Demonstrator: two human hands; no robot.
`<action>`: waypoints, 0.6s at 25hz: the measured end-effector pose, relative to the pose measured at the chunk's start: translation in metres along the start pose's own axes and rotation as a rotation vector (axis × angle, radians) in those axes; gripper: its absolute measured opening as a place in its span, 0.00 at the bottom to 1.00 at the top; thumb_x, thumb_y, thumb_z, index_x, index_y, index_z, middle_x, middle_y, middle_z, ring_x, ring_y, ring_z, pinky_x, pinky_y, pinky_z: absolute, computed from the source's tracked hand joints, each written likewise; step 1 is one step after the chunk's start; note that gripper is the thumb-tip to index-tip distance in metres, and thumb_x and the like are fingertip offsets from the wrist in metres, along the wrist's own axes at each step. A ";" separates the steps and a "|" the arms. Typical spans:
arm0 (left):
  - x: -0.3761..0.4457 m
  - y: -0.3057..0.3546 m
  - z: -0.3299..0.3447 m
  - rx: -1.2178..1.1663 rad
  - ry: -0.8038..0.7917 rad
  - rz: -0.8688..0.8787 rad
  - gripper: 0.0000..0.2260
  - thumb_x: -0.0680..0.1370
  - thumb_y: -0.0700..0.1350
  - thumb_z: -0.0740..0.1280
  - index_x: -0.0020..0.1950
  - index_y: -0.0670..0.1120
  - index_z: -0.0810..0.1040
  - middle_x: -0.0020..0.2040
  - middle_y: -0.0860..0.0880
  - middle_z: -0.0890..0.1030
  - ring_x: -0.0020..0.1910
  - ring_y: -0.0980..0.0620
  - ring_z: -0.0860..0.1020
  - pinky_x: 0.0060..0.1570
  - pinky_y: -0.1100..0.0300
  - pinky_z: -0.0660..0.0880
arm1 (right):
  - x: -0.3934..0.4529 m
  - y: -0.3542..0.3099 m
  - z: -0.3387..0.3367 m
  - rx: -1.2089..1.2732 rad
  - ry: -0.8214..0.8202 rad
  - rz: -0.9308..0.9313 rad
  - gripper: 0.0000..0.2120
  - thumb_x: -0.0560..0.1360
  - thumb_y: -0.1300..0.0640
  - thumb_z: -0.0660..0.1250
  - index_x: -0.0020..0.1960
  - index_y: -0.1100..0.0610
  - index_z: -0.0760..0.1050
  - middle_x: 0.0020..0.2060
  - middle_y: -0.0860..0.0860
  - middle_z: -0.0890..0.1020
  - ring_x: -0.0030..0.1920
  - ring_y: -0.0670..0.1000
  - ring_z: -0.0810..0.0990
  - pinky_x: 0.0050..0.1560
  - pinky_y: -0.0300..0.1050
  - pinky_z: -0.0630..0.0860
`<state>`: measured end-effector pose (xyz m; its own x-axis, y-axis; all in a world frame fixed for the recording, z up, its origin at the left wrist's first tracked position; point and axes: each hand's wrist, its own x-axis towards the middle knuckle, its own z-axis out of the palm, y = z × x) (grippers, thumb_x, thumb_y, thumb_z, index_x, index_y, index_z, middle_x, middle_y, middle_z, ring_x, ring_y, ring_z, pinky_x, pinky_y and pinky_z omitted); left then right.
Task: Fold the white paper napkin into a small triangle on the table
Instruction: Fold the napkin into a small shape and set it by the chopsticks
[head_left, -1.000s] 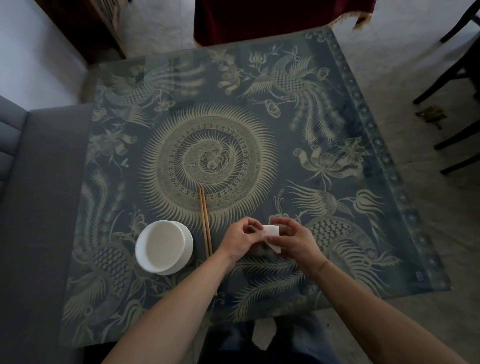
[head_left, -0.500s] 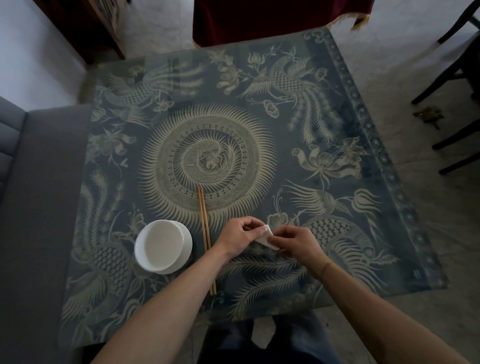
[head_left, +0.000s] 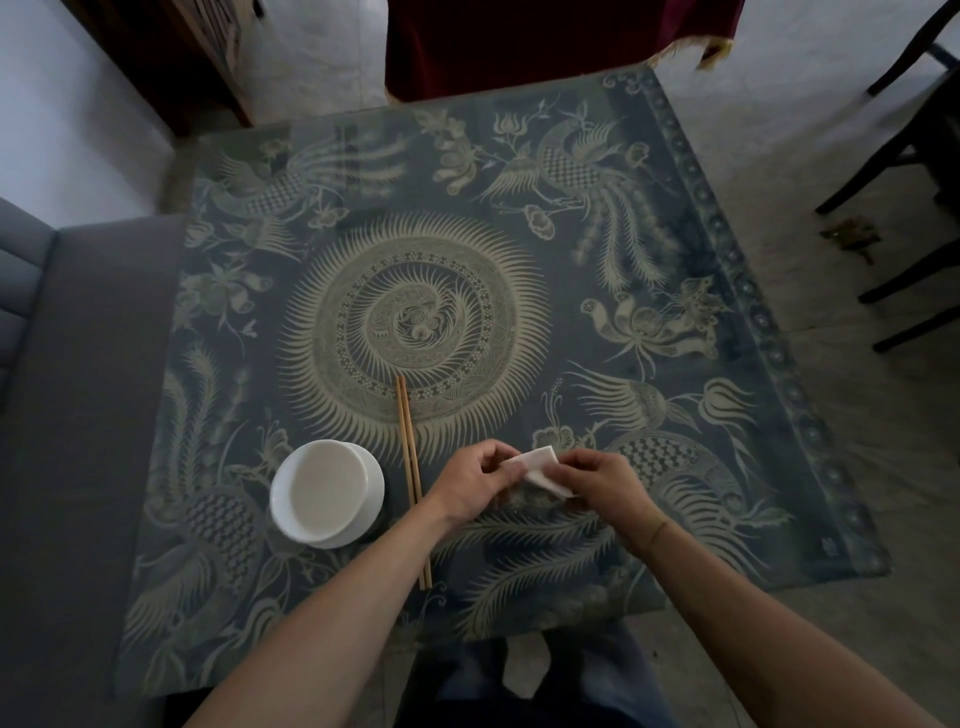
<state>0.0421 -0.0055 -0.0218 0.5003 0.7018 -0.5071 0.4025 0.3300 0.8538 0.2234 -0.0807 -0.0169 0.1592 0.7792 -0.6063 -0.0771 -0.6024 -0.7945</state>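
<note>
The scene is dim and cool-toned, lit softly from the far side, where the pale floor (head_left: 322, 67) is brightest. The glossy surface (head_left: 649, 291) carries a faint hazy sheen near its far-left corner. Shadows are soft and weak. Wide-angle distortion bows the surface's edges; the forearms in the lower corners look stretched and slightly soft.

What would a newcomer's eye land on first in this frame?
Probably the big sunburst medallion at the middle of the blue patterned tablecloth. Next, the two hands, left hand and right hand, pinching a small white napkin near the table's front edge. Left of them lie chopsticks and a white bowl.
</note>
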 end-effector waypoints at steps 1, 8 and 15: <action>-0.001 -0.003 -0.002 0.021 0.009 0.000 0.01 0.78 0.41 0.71 0.47 0.47 0.81 0.34 0.51 0.81 0.30 0.56 0.77 0.31 0.65 0.73 | 0.000 0.001 -0.001 0.015 -0.008 0.019 0.02 0.73 0.59 0.73 0.43 0.57 0.84 0.31 0.51 0.82 0.32 0.48 0.79 0.30 0.38 0.76; -0.003 -0.010 0.000 0.450 -0.013 -0.126 0.04 0.77 0.50 0.70 0.42 0.52 0.81 0.39 0.54 0.83 0.40 0.55 0.80 0.43 0.54 0.77 | 0.000 0.009 0.011 -0.692 0.156 -0.128 0.11 0.72 0.46 0.70 0.33 0.46 0.76 0.30 0.45 0.80 0.34 0.45 0.78 0.33 0.43 0.72; -0.016 -0.019 0.019 1.072 0.291 0.154 0.10 0.78 0.55 0.67 0.48 0.50 0.73 0.48 0.50 0.75 0.47 0.48 0.74 0.38 0.55 0.69 | -0.011 0.027 0.025 -1.089 0.340 -0.426 0.14 0.72 0.48 0.71 0.55 0.51 0.75 0.50 0.49 0.78 0.49 0.53 0.76 0.39 0.49 0.75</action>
<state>0.0411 -0.0349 -0.0328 0.4603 0.8552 -0.2381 0.8739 -0.3892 0.2913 0.1948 -0.1011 -0.0330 0.2327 0.9632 -0.1344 0.8846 -0.2670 -0.3824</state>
